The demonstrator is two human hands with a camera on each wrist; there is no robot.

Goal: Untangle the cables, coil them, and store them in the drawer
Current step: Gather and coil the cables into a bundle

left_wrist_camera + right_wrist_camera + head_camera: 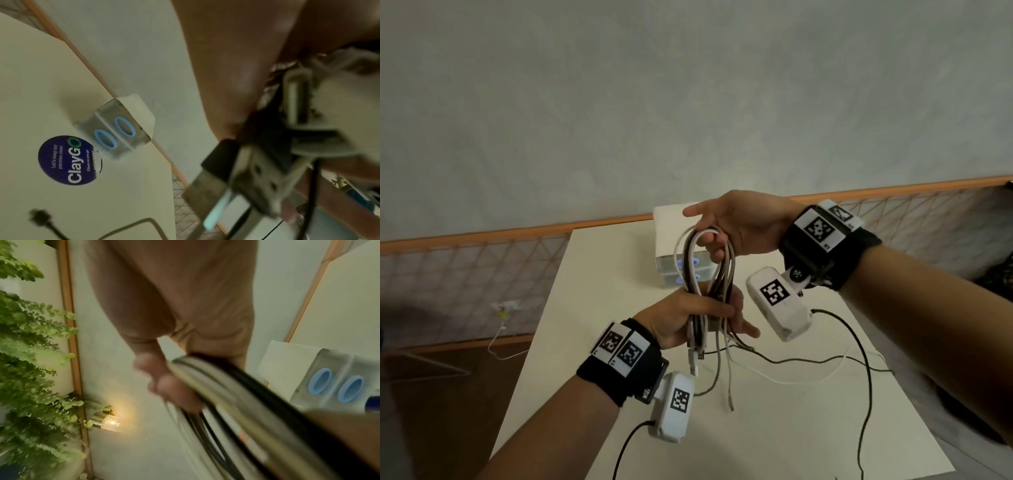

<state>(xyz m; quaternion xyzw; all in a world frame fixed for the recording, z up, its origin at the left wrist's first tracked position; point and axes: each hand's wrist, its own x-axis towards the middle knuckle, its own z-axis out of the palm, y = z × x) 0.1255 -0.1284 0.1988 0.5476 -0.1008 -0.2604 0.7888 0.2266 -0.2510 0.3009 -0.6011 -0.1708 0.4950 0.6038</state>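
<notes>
The cables [705, 270] are looped into one long bunch, up in the air over the table [592, 325], in front of the drawer box [671, 246] at the back. To coil them well, I think it helps to keep the loops the same size and pull the loose ends in slowly — some ends hang down and lie on the table. The left hand [688, 320] grips the bottom of the bunch, fingers curled round it. The right hand [736, 226] holds the top loops with curled fingers — thumb out straight.
</notes>
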